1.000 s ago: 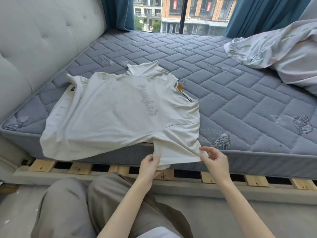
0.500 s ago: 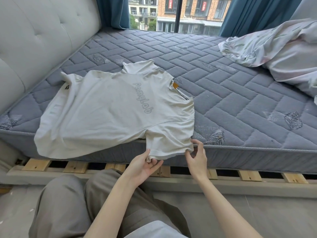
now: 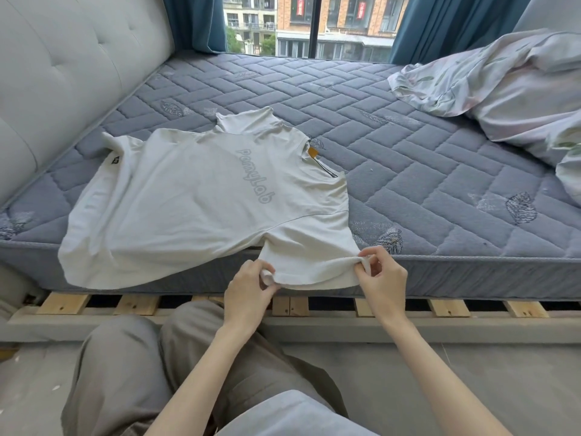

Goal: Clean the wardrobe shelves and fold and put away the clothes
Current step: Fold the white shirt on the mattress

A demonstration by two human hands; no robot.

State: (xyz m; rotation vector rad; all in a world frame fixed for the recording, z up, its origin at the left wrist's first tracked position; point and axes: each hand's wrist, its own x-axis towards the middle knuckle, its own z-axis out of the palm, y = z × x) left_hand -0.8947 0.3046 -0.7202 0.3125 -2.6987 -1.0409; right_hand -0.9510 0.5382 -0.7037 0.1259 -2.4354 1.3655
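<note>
Tighter than a moment ago, left grip (image 3: 248, 287) and right grip (image 3: 382, 278) pinch the shirt (image 3: 188, 209) by its sleeve hem, fingertips buried in cloth; it overhangs the mattress (image 3: 440, 190) edge, bare quilting beyond.

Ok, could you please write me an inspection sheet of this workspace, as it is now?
Surface: grey quilted mattress on wooden slats.
Job's things: white T-shirt spread flat, print up; its near sleeve hangs over the mattress edge.
Clutter: crumpled pale bedding, far right on the mattress.
Hands: left hand and right hand each pinch the sleeve's hem.
Cables: nothing seen.
Surroundings: padded headboard at left; blue curtains and a window beyond.
</note>
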